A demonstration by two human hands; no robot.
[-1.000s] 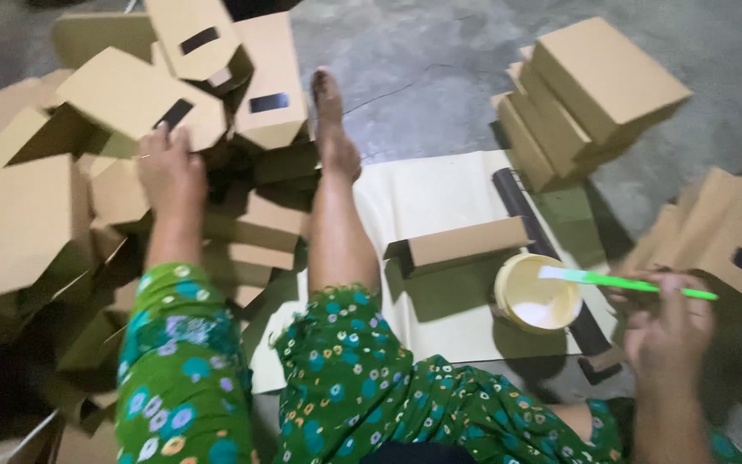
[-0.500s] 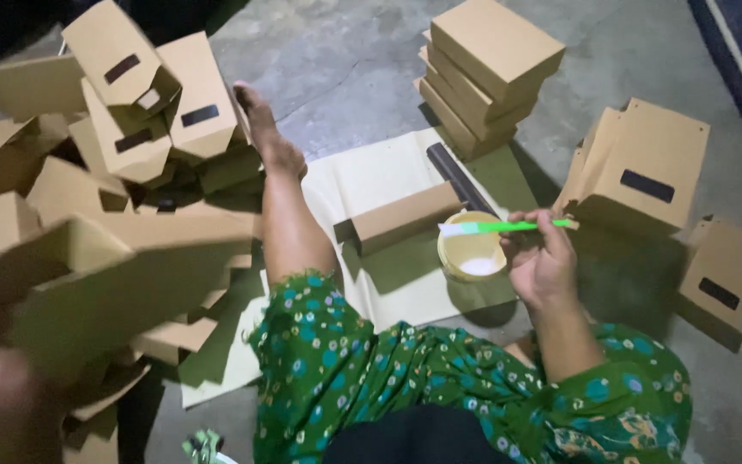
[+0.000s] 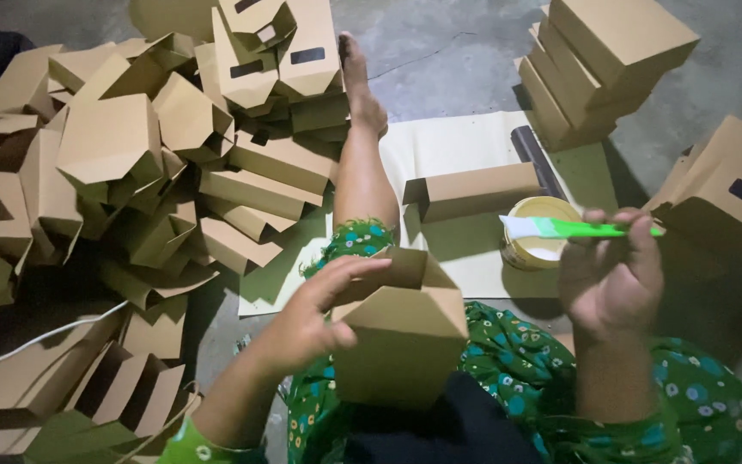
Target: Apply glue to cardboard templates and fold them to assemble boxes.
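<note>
My left hand (image 3: 307,320) grips an unfolded brown cardboard box (image 3: 405,339) over my lap, fingers on its open top edge. My right hand (image 3: 611,279) holds a green-handled brush (image 3: 577,228) level, its white bristles pointing left above a small round tub of white glue (image 3: 536,232). The tub stands on a pale paper sheet (image 3: 461,142) on the floor. My outstretched leg (image 3: 362,163) lies along the sheet's left side. A long folded box (image 3: 474,191) rests on the sheet beside the tub.
A big heap of unfolded brown boxes (image 3: 148,163) fills the left side. A neat stack of closed boxes (image 3: 599,64) stands at the back right, and more boxes (image 3: 732,193) lie at the right. A white cable (image 3: 45,335) crosses the lower left floor.
My left hand has brought a box from the left heap to my lap. My right hand with the brush has lifted slightly, still near the glue tub.
</note>
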